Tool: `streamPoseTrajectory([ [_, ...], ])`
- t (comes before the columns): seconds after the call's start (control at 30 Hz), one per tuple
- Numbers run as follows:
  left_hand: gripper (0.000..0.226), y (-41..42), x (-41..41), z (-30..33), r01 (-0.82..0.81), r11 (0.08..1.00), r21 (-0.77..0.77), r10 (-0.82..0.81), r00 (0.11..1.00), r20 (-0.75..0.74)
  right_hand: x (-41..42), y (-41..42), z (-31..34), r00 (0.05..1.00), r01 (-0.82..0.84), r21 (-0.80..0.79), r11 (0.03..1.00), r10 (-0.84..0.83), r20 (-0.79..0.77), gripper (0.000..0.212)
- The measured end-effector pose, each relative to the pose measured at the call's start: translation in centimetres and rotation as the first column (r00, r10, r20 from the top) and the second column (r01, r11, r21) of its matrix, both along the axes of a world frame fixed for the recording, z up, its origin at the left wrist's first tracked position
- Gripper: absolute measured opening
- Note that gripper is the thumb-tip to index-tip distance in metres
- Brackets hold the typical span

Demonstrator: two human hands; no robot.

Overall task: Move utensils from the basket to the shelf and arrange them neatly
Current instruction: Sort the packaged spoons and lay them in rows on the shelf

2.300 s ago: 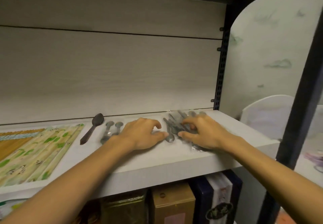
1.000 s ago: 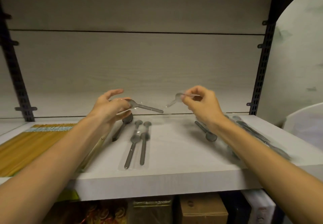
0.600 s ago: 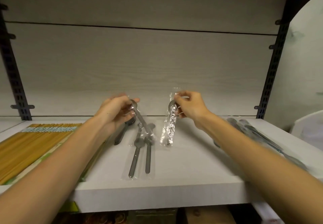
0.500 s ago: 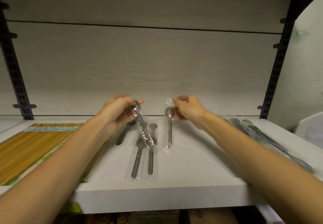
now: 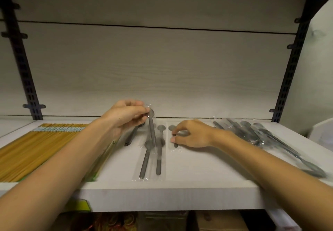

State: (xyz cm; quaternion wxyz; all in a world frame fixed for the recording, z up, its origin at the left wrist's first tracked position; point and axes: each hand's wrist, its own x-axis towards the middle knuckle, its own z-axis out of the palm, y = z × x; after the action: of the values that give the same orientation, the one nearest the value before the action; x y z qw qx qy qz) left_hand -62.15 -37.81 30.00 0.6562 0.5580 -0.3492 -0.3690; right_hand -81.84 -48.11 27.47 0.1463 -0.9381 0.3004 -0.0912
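Note:
On the white shelf two plastic-wrapped grey spoons lie side by side, handles toward me. My left hand pinches another wrapped spoon by its bowl end, and its handle hangs down over those two. A further wrapped spoon lies just to their right, and my right hand rests over it with curled fingertips and thumb pinching it against the shelf. A loose pile of wrapped spoons lies at the right end of the shelf. The basket is not in view.
A dark spoon lies left of the wrapped pair, partly under my left hand. Packs of yellow chopsticks fill the left of the shelf. Black uprights flank the back panel. Cardboard boxes stand below. A white object sits far right.
My right hand has laid its wrapped spoon flat on the shelf beside the pair and moved down over it. My left hand still holds its spoon, now hanging more upright.

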Motion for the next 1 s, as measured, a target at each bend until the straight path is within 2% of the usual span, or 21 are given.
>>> streamPoseTrajectory([
  [0.17, 0.033, 1.1, -1.4, -0.2, 0.04, 0.999, 0.021, -0.039, 0.999, -0.018, 0.2, -0.3, -0.3, 1.0, -0.001, -0.019, 1.0, 0.001, -0.015, 0.025],
  [0.33, 0.039, 0.6, -3.7, -1.0, 0.093, 0.995, 0.045, -0.093, 0.996, -0.003, -0.6, 0.4, 0.2, 0.982, 0.095, -0.021, 0.995, -0.09, 0.166, 0.029],
  [0.5, 0.036, -0.5, -5.5, -2.0, 0.071, 0.995, 0.074, -0.08, 0.989, 0.127, -2.9, 1.0, -0.2, 0.962, 0.153, -0.042, 0.987, -0.139, 0.234, 0.026],
  [0.7, 0.031, -1.5, -5.5, -2.8, 0.023, 0.997, 0.076, -0.042, 0.963, 0.266, -4.1, 3.4, -0.3, 0.965, 0.081, -0.073, 0.994, -0.059, 0.255, 0.029],
  [0.77, 0.032, -1.5, -5.4, -2.9, 0.013, 0.994, 0.105, -0.057, 0.901, 0.431, -4.2, 4.1, -0.2, 0.965, 0.061, -0.079, 0.995, -0.038, 0.26, 0.03],
  [0.8, 0.032, -1.3, -5.3, -2.9, 0.006, 0.992, 0.123, -0.072, 0.836, 0.544, -4.1, 4.3, -0.3, 0.965, 0.053, -0.074, 0.996, -0.032, 0.26, 0.029],
  [0.87, 0.033, -0.7, -5.0, -2.7, -0.019, 0.987, 0.159, -0.11, 0.642, 0.759, -4.1, 4.7, -0.4, 0.968, 0.034, -0.068, 0.997, -0.016, 0.25, 0.027],
  [0.93, 0.034, -0.2, -4.4, -2.6, -0.047, 0.98, 0.194, -0.151, 0.46, 0.875, -4.0, 4.9, -0.6, 0.971, 0.01, -0.073, 0.997, 0.007, 0.237, 0.022],
  [1.0, 0.03, 0.3, -3.6, -2.6, -0.072, 0.979, 0.191, -0.154, 0.353, 0.923, -3.8, 5.1, -0.9, 0.974, -0.016, -0.075, 0.997, 0.033, 0.225, 0.02],
])
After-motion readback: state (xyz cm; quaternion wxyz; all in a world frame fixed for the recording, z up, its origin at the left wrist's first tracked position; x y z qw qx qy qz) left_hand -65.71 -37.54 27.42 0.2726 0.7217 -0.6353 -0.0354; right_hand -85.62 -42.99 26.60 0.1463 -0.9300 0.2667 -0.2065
